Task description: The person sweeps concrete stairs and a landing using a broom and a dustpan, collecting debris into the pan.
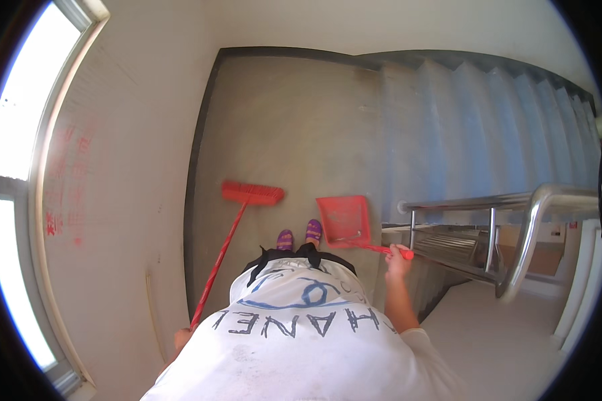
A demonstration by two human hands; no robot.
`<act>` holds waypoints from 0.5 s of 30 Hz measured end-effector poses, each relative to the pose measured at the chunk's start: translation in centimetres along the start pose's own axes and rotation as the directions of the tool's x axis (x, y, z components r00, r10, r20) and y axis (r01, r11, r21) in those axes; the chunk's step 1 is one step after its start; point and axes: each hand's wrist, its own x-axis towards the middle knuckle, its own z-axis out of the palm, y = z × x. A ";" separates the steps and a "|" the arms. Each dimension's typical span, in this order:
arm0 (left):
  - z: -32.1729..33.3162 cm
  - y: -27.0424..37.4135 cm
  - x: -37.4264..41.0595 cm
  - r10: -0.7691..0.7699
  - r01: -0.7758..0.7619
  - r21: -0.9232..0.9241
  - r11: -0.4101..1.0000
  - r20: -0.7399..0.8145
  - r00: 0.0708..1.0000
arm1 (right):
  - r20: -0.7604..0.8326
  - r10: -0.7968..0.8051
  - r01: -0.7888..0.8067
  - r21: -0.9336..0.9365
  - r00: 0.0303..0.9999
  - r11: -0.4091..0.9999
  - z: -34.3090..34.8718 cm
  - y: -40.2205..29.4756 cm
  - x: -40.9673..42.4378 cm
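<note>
My left hand (182, 339) grips the upper end of a long red broom handle (217, 265) at my side, partly hidden by my white shirt. The red broom head (252, 193) rests on the landing floor ahead and to the left, its bristles spread to the far side. In my right hand (397, 260) is the short red handle of a dustpan (343, 216), held close to its end. The red pan lies right of my feet, its wide mouth facing away from me. Some small bits of debris (353, 234) show near its back edge.
Grey stair steps (456, 130) begin right of the landing floor (291, 115). A stainless steel railing (524, 240) stands beside my right hand, with a lower flight visible through it. To the left are a wall with red marks (75, 185) and a bright window (25, 100).
</note>
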 end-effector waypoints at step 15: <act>-11.0 45.9 6.8 0.560 -0.559 -0.044 0.828 0.052 0.827 | -0.098 -0.107 0.114 0.067 0.989 0.991 -3.4 -0.9 -11.8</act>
